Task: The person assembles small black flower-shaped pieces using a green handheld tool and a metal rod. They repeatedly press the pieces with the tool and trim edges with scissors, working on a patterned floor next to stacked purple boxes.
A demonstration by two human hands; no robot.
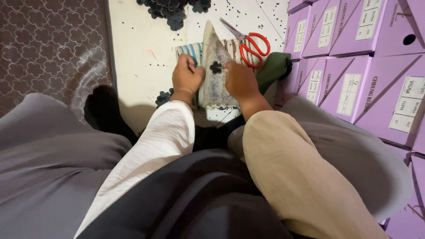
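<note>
A pointed grey glittery shoe upper (213, 84) lies on the white floor between my knees, toe pointing away from me. My left hand (186, 74) grips its left side. On its right side rests my right hand (239, 79), fingertips touching a small dark flower-shaped piece (215, 67) set on top of the shoe. Both forearms wear long sleeves, white on the left and beige on the right.
Red-handled scissors (250, 42) lie on a striped cloth (195, 51) just beyond the shoe. A pile of dark flower pieces (170, 9) sits farther off, a few more (163, 97) by my left wrist. Stacked purple boxes (354, 57) fill the right; a patterned mat (48, 48) lies left.
</note>
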